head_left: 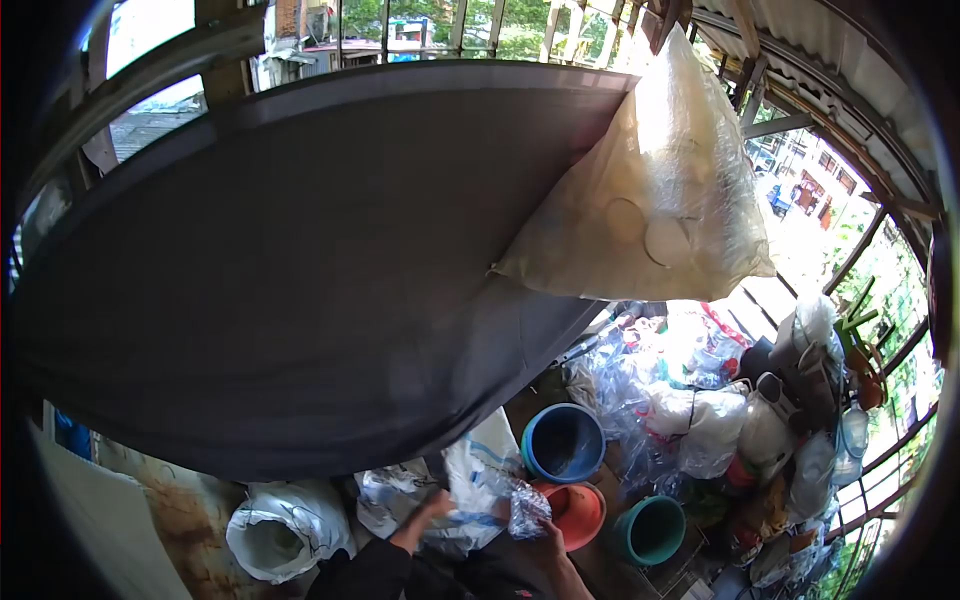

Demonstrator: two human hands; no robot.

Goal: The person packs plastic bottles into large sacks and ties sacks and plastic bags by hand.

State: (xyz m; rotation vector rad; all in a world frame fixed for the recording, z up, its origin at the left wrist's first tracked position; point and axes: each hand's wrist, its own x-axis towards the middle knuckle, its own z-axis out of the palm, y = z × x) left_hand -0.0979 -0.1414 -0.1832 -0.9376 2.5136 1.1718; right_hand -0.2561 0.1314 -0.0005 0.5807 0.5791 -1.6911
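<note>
At the bottom centre, my left hand [432, 507] is closed at the edge of a white woven sack [480, 470] with blue stripes; what its fingers grip is too small to make out. My right hand [548, 538] holds a crumpled piece of clear plastic [528, 508] to the right of the sack. Just beyond that plastic stands a red bucket [578, 515], partly behind my right hand. A blue bucket [563, 443] is above the red one, and a green bucket [650, 530] is to its right.
A large dark cloth [300, 270] hangs across the upper left. From above hangs a full translucent bag [690, 190]. Plastic bags [715, 430] pile up at the right. An open white sack [285, 535] stands at the lower left.
</note>
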